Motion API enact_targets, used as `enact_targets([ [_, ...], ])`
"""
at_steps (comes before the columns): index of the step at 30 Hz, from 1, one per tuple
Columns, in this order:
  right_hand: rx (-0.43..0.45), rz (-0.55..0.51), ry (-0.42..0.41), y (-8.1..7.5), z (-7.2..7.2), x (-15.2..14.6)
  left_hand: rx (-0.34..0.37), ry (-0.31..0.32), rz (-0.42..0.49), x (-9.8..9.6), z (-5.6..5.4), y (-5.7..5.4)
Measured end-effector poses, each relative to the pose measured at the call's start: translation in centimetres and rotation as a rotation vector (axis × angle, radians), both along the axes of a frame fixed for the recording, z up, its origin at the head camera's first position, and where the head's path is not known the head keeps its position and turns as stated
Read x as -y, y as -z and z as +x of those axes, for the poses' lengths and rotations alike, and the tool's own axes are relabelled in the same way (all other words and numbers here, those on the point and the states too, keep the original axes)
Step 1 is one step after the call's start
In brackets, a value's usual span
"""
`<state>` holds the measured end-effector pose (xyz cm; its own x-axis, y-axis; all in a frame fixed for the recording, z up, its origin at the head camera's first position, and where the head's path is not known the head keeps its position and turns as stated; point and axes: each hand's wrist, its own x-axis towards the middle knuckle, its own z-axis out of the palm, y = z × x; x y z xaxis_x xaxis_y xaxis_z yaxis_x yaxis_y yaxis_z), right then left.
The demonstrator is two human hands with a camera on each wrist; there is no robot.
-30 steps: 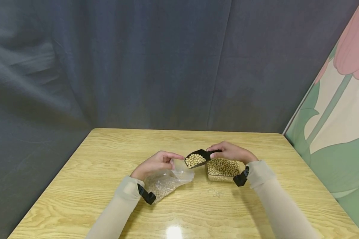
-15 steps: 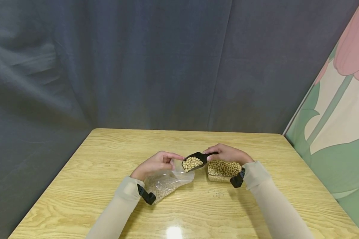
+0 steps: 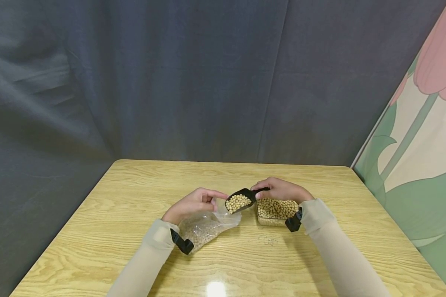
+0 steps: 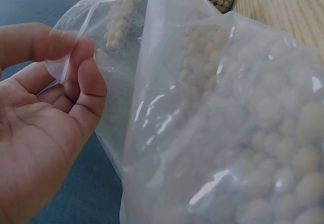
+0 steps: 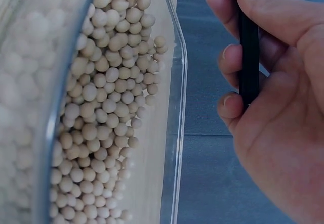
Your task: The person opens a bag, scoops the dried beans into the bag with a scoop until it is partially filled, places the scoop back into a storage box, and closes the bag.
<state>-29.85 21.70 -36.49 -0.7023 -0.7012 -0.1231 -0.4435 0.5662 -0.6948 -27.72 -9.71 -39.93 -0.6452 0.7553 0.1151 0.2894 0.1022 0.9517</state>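
Observation:
A clear plastic bag of pale round beans lies on the table, its mouth pinched and held up by my left hand. In the left wrist view the bag's edge passes between thumb and fingers. My right hand grips the handle of a black scoop. Soybean-like beans fill the scoop, whose lip is at the bag's mouth by my left index finger. Below the right hand stands a clear box of the same beans; the right wrist view shows its rim up close.
The box and bag stand a little apart on a wooden table. A dark curtain hangs behind the table's far edge. To the right is a panel with a tulip pattern.
The right hand has brought the loaded scoop slightly left and down, to the bag's mouth. The left hand and the bag have stayed in place.

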Motion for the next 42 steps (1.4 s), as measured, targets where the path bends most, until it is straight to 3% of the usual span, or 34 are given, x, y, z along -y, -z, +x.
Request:
enact_targets([
  [31,-0.055,0.052,0.029,-1.0,0.1,0.9,0.030,-0.024,-0.004,0.2,0.1,-0.1],
  [42,-0.130,0.077,0.016,-1.4,0.3,1.0,0.032,-0.029,-0.007,0.2,0.0,0.1],
])
